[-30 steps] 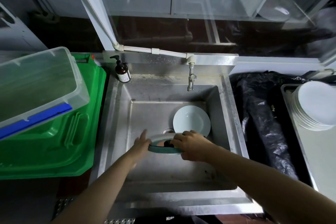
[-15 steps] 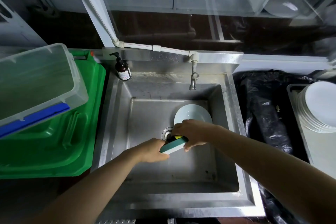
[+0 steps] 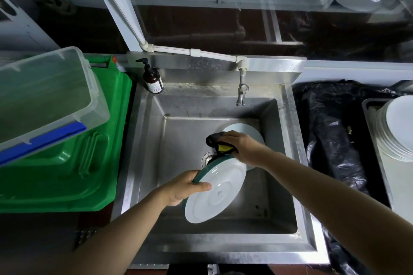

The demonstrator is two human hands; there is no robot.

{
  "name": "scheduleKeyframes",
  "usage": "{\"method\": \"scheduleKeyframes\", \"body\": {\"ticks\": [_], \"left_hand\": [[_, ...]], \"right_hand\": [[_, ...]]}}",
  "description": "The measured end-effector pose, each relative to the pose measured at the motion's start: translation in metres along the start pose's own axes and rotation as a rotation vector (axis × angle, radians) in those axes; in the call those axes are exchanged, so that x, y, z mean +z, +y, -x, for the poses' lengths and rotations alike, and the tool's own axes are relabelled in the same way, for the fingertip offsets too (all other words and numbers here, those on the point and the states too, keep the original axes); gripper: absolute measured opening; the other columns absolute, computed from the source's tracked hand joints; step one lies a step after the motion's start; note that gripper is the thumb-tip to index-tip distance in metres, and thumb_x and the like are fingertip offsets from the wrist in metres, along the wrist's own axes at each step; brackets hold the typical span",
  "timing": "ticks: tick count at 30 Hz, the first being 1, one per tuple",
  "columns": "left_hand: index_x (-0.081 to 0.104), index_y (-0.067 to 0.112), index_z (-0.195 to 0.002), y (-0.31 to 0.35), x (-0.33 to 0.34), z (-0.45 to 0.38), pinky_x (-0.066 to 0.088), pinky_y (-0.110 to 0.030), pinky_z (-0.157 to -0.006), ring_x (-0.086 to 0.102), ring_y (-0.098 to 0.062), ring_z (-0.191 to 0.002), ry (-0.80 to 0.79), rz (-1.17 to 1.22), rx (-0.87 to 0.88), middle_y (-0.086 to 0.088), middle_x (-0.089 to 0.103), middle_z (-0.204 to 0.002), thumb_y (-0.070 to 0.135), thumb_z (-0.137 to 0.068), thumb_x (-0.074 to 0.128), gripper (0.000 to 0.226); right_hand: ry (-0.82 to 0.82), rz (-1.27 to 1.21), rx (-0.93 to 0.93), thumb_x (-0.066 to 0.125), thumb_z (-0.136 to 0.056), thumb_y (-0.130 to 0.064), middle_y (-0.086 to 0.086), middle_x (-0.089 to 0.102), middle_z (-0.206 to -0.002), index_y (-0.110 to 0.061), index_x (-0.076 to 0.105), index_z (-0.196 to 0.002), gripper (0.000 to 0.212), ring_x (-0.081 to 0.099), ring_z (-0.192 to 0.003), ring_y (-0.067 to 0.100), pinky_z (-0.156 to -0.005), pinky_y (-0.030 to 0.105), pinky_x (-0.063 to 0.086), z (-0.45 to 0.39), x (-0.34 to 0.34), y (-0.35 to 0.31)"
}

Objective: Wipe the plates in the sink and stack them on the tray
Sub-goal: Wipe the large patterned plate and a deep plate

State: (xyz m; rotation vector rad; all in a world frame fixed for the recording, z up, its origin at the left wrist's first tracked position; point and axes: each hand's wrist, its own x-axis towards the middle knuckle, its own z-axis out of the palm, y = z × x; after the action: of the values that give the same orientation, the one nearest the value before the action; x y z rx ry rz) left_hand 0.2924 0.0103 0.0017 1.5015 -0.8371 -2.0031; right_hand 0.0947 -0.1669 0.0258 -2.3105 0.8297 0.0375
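Over the steel sink (image 3: pixel 143 145) my left hand (image 3: pixel 183 187) grips the left rim of a green-edged white plate (image 3: pixel 215 192), tilted with its underside towards me. My right hand (image 3: pixel 242 145) holds a black and yellow sponge (image 3: pixel 218 143) against the plate's far rim. A second white plate (image 3: pixel 253 131) lies on the sink floor behind, partly hidden by my right hand. A stack of white plates (image 3: pixel 395 129) sits on the tray (image 3: pixel 366 105) at the far right.
A tap (image 3: pixel 242 91) hangs over the back of the sink and a brown pump bottle (image 3: pixel 153 79) stands on its back left corner. A green bin lid (image 3: pixel 73 163) with a clear plastic box (image 3: pixel 44 96) lies left. A black bag (image 3: pixel 330 136) separates sink and tray.
The plate has been turned from nearly edge-on to underside up and lifted nearer to me. My right hand with the sponge has moved from the plate's face to its far rim.
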Motion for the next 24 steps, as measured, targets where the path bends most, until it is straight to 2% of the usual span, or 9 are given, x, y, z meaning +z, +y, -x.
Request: {"method": "scheduleKeyframes", "body": {"ticks": [3,6,8,10,12,15,19,21,24], "left_hand": [[0.063,0.016,-0.130,0.002,0.008,-0.003,0.054,-0.043,-0.102,0.066,-0.029,-0.117,0.020,0.036,0.015,-0.009,0.071,-0.125,0.034,-0.090,0.073,0.045],[0.063,0.020,-0.131,0.000,0.014,-0.005,0.051,-0.049,-0.105,0.063,-0.033,-0.120,0.092,0.132,0.032,-0.009,0.070,-0.125,0.034,-0.095,0.070,0.039],[0.064,0.016,-0.131,-0.001,0.013,-0.006,0.048,-0.054,-0.108,0.062,-0.038,-0.121,0.187,0.249,0.042,-0.012,0.071,-0.124,0.025,-0.098,0.067,0.034],[0.063,0.011,-0.133,0.002,0.013,-0.004,0.047,-0.056,-0.108,0.062,-0.041,-0.122,0.237,0.363,0.072,-0.018,0.070,-0.126,0.018,-0.100,0.063,0.034],[0.059,0.007,-0.137,0.008,0.016,0.001,0.049,-0.054,-0.106,0.064,-0.040,-0.121,0.250,0.466,0.126,-0.022,0.068,-0.128,0.018,-0.100,0.062,0.039],[0.056,0.010,-0.140,0.017,0.023,0.008,0.054,-0.046,-0.101,0.064,-0.034,-0.123,0.251,0.589,0.187,-0.020,0.065,-0.134,0.028,-0.102,0.055,0.043],[0.047,0.013,-0.149,0.019,0.034,0.015,0.055,-0.037,-0.100,0.056,-0.026,-0.134,0.252,0.710,0.152,-0.015,0.056,-0.147,0.047,-0.102,0.036,0.059],[0.043,0.014,-0.151,0.016,0.039,0.018,0.057,-0.036,-0.095,0.057,-0.025,-0.133,0.252,0.754,0.106,-0.015,0.055,-0.149,0.051,-0.101,0.033,0.064],[0.039,0.015,-0.154,0.009,0.040,0.025,0.054,-0.039,-0.099,0.053,-0.028,-0.137,0.234,0.778,0.113,-0.014,0.053,-0.150,0.049,-0.104,0.029,0.061]], "right_hand": [[0.221,0.013,0.031,0.059,-0.074,-0.005,0.000,0.054,-0.138,-0.022,0.061,-0.130,0.059,0.056,-0.109,0.038,-0.099,0.044,0.047,0.010,0.019,-0.006],[0.454,0.046,0.055,0.066,-0.076,0.002,-0.001,0.056,-0.133,-0.019,0.061,-0.129,0.056,0.052,-0.103,0.033,-0.094,0.045,0.048,0.029,0.033,-0.017],[0.527,0.050,0.053,0.068,-0.077,0.005,0.002,0.056,-0.135,-0.016,0.060,-0.130,0.058,0.051,-0.105,0.031,-0.095,0.043,0.048,0.043,0.038,-0.026],[0.530,0.030,0.013,0.069,-0.078,0.002,0.004,0.053,-0.139,-0.015,0.059,-0.134,0.059,0.050,-0.108,0.030,-0.099,0.041,0.047,0.055,0.048,-0.036],[0.457,0.017,-0.027,0.066,-0.079,-0.006,0.006,0.049,-0.145,-0.016,0.055,-0.140,0.063,0.050,-0.116,0.033,-0.104,0.042,0.044,0.063,0.063,-0.047],[0.371,0.024,-0.005,0.063,-0.082,-0.028,0.007,0.037,-0.157,-0.018,0.049,-0.146,0.066,0.042,-0.133,0.041,-0.110,0.051,0.039,0.068,0.088,-0.065],[0.472,0.080,0.063,0.054,-0.095,-0.053,0.000,0.033,-0.161,-0.029,0.050,-0.145,0.056,0.028,-0.146,0.040,-0.113,0.053,0.034,0.060,0.097,-0.089],[0.549,0.183,0.047,0.057,-0.097,-0.047,-0.002,0.039,-0.157,-0.031,0.055,-0.140,0.046,0.035,-0.143,0.041,-0.104,0.049,0.041,0.053,0.096,-0.092],[0.541,0.302,-0.021,0.058,-0.095,-0.037,-0.004,0.045,-0.153,-0.033,0.057,-0.138,0.043,0.044,-0.136,0.041,-0.095,0.046,0.046,0.038,0.086,-0.084]]}}
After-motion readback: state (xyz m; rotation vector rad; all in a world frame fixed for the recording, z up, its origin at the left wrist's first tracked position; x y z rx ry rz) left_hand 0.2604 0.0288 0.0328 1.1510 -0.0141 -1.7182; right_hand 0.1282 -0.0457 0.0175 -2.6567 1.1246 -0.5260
